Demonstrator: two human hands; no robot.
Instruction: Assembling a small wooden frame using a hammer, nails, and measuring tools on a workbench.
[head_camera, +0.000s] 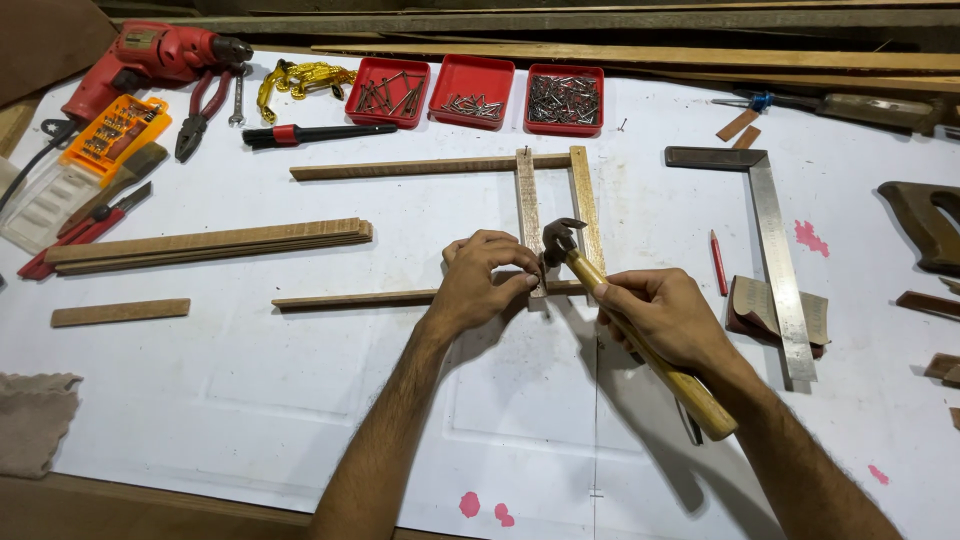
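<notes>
Far left: a red electric drill (140, 62) lies at the table's back corner, with an orange drill-bit case (112, 135), pliers (200, 112) and a stack of wooden strips (210, 242) in front of it.
Back row: a black brush with a red band (315, 132) lies before three red trays of nails and screws (472, 92).
Left hand: the left hand (482, 283) rests on the wooden frame (455, 232), fingers curled and pinched together at the joint where the lower rail meets an upright slat; whether a nail sits between the fingertips I cannot tell.
Frame: it lies flat mid-table, two long rails crossed by two upright slats.
Right hand: the right hand (665, 318) is wrapped closed around the wooden handle of a claw hammer (630, 322).
Hammer: its dark head sits just above the joint, beside the left fingertips.
Right side: a red pencil (717, 262), a steel try square (775, 250) lying over folded sandpaper (752, 305), and a handsaw handle (925, 222) at the edge.
</notes>
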